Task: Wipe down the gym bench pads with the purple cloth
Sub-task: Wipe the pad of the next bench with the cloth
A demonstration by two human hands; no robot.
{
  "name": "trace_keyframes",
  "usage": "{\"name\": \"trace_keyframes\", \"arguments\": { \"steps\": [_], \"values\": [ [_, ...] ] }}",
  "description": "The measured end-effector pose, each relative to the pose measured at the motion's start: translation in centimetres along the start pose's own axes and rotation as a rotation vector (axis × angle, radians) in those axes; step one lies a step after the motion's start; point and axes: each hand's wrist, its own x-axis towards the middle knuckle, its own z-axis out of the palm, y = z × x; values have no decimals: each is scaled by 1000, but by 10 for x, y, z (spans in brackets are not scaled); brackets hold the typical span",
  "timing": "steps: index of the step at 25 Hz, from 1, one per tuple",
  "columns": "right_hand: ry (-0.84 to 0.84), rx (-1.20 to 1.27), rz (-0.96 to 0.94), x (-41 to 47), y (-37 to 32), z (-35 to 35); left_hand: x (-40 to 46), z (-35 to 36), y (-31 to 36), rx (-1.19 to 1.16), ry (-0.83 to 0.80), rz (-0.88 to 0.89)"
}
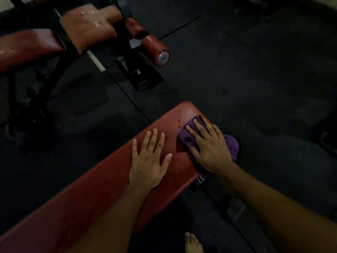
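Red bench pad: purple cloth lies under right hand.

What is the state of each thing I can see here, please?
Purple cloth: bunched, pressed flat on the pad's far end.
Near bench pad: droplets just beyond the cloth.
Right hand: fingers straight, pressing the cloth.
Left hand: flat on the pad, holding nothing.
Far bench pads: wet with droplets.
Roller pad: glossy, unwiped.

R hand flat on cloth
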Motion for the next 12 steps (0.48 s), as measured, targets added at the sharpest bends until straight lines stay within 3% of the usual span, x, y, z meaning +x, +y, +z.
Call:
{"name": "trace_keyframes", "arguments": {
  "steps": [8,12],
  "values": [
    [113,28,-29,-27,-9,3,-6,11,0,25,100,-3],
    [109,4,69,56,-3,1,-7,14,4,25,130,-18]
  ]
}}
